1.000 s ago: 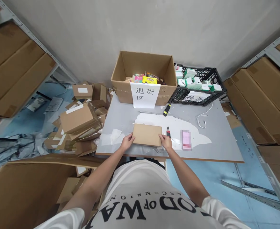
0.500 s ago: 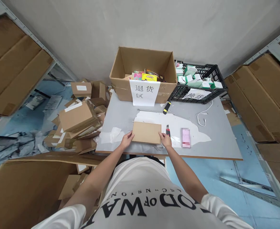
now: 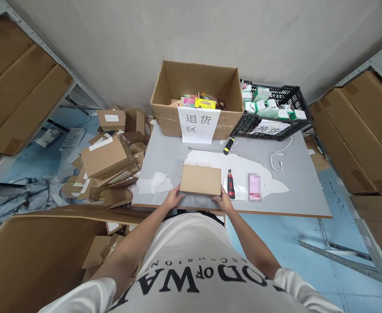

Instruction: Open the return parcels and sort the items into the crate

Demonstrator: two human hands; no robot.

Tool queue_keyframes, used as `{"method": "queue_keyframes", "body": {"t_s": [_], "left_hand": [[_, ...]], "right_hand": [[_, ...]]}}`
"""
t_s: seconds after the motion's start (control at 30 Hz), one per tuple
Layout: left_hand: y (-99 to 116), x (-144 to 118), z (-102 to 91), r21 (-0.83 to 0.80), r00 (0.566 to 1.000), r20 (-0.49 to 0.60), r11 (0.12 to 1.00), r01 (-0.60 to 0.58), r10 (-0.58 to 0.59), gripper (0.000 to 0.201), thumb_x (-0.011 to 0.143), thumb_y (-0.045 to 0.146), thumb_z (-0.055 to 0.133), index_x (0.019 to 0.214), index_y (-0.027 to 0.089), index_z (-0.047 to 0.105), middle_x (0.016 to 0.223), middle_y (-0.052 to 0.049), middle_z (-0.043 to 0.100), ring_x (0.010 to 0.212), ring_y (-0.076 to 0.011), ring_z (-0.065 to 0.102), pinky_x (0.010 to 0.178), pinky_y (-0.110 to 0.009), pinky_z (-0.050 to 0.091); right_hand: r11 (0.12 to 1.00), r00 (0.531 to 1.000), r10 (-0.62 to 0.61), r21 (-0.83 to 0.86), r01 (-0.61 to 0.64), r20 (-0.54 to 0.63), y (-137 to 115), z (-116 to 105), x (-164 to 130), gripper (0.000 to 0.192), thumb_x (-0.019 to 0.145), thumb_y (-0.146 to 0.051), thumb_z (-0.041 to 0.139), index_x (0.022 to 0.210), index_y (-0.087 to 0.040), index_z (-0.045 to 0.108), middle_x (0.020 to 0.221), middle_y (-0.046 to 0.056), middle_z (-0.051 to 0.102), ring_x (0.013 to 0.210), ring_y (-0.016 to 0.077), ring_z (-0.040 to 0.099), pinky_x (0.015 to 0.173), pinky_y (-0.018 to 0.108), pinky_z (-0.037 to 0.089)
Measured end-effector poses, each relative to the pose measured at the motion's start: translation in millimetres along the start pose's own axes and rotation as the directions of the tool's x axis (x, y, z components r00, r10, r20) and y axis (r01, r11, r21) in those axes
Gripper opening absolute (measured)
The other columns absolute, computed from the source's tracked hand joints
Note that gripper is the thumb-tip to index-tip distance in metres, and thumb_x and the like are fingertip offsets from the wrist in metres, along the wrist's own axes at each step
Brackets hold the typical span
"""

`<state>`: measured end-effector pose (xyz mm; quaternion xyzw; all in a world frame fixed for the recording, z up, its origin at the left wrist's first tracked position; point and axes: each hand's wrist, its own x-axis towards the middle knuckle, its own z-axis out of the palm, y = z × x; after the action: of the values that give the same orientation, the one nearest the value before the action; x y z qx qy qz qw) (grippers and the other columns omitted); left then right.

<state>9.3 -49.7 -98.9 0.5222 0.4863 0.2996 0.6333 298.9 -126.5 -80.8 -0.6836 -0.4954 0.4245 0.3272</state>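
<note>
One flat brown box (image 3: 200,180) lies near the table's (image 3: 308,191) front edge. The left hand (image 3: 174,198) grips its 7 o'clock corner; the right hand (image 3: 224,201) grips its 5 o'clock corner. One red utility knife (image 3: 230,184) lies just beside the box at 3 o'clock, one pink packet (image 3: 254,187) beyond it. At 12 o'clock stand one open carton (image 3: 197,102) and one black crate (image 3: 269,114); one yellow-black tool (image 3: 228,146) lies before them.

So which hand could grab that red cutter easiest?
Probably the right hand. It rests at the small brown box's near right corner, right beside the red cutter. The left hand sits at the box's far-left corner, with the box between.
</note>
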Motion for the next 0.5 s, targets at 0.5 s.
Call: {"method": "queue_keyframes", "body": {"t_s": [0.5], "left_hand": [[5.5,5.9,2.5,-0.019,1.000,0.001,1.000,-0.005,0.005,0.076,0.062,0.051,0.071,0.126,0.012,0.056,0.132,-0.014,0.056,0.128,-0.0303,0.046,0.110,-0.048,0.030]], "right_hand": [[0.997,1.000,0.022,0.069,-0.022,0.010,-4.7,0.1,3.5,0.063,0.075,-0.028,0.059,0.135,-0.017,0.044,0.118,0.009,0.064,0.100,0.0214,0.062,0.092,0.038,0.047]]}}
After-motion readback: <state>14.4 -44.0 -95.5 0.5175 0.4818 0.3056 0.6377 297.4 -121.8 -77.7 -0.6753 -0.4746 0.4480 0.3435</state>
